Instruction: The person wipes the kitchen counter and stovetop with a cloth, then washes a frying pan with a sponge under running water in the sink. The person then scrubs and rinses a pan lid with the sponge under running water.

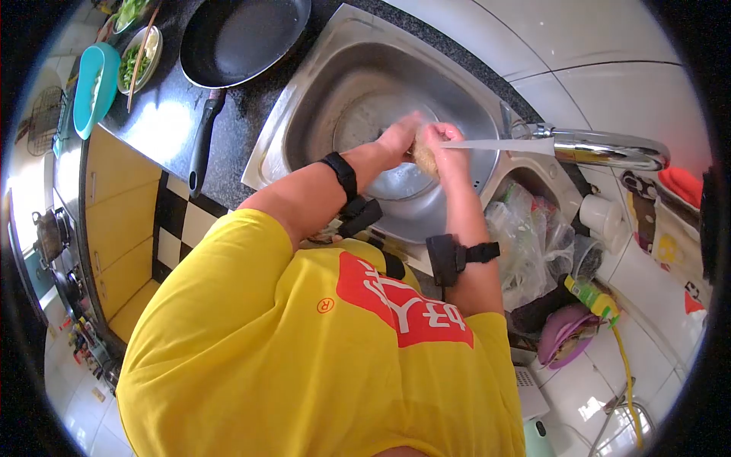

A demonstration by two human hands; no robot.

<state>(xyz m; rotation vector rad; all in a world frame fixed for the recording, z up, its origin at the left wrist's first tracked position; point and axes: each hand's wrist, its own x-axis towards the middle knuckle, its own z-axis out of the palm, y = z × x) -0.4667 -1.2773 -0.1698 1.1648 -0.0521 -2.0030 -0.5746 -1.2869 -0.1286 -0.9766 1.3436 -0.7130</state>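
Note:
My right hand (449, 148) is closed around a tan, rough-textured lump (424, 158), whose kind I cannot make out. A stream of water (502, 145) from the chrome faucet (609, 148) lands on this hand. My left hand (400, 137) is close beside the lump on its left side, its fingers smeared by motion. Whether the left hand grips anything does not show. Both hands are over the steel sink (308, 84), with water at its bottom. Black straps with small dark units are on both forearms.
A black frying pan (244, 38) lies on the dark counter left of the sink. Further left are a turquoise basket (90, 103) and a bowl of chopped greens (141, 65) with chopsticks across it. Plastic bags (525, 236) fill the smaller basin at right.

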